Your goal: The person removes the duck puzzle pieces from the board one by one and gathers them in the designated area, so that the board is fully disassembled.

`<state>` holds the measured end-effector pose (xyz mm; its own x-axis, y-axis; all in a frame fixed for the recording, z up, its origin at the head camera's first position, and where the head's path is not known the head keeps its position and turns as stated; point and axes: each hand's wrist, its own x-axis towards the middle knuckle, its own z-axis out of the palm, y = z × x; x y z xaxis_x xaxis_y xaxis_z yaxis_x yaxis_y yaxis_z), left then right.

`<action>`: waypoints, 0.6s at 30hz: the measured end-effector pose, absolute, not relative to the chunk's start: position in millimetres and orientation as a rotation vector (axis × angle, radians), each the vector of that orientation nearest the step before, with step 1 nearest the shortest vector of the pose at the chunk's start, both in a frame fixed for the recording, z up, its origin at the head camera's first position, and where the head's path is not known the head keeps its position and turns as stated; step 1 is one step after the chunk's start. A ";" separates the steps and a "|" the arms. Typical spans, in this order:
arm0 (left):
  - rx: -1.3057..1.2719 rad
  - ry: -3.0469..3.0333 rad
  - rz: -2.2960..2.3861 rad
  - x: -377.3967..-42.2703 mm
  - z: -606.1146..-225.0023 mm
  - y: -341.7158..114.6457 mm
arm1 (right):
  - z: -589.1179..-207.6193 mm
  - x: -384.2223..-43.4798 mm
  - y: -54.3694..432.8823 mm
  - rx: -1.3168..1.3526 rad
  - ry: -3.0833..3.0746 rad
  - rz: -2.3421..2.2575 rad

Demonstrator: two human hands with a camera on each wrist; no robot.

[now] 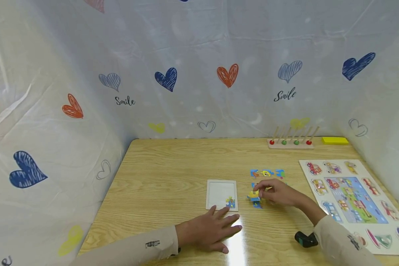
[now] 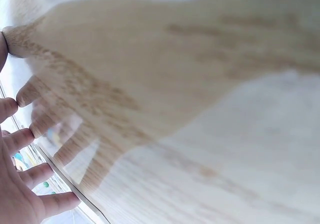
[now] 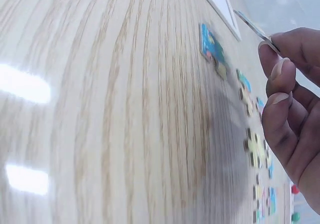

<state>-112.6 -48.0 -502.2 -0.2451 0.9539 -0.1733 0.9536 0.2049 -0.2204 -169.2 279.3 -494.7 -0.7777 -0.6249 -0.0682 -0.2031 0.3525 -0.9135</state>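
Between thumb and fingertips, my right hand pinches a yellow-and-blue jigsaw piece, raised just above the table. Edge-on in the right wrist view, that piece looks like a thin slab. A white puzzle tray lies left of this hand, with a small joined patch of picture pieces in its lower right corner. My left hand lies with fingers spread, its fingertips at the tray's lower edge. Loose jigsaw pieces lie right of the tray; some are hidden behind my right hand.
A large picture board with vehicle shapes covers the table's right side. At the back right stand a wooden peg rack with red and green beads and a yellow block. A black object lies beside the right sleeve.
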 end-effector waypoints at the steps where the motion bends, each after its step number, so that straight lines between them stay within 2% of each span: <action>1: -1.929 -2.438 0.449 -112.5 -502.2 -48.1 | -494.7 -167.6 282.8 -0.718 2.226 -1.406; 18: -1.938 -2.445 0.414 -112.0 -499.5 -48.5 | -505.0 -144.8 331.3 -0.589 2.294 -1.405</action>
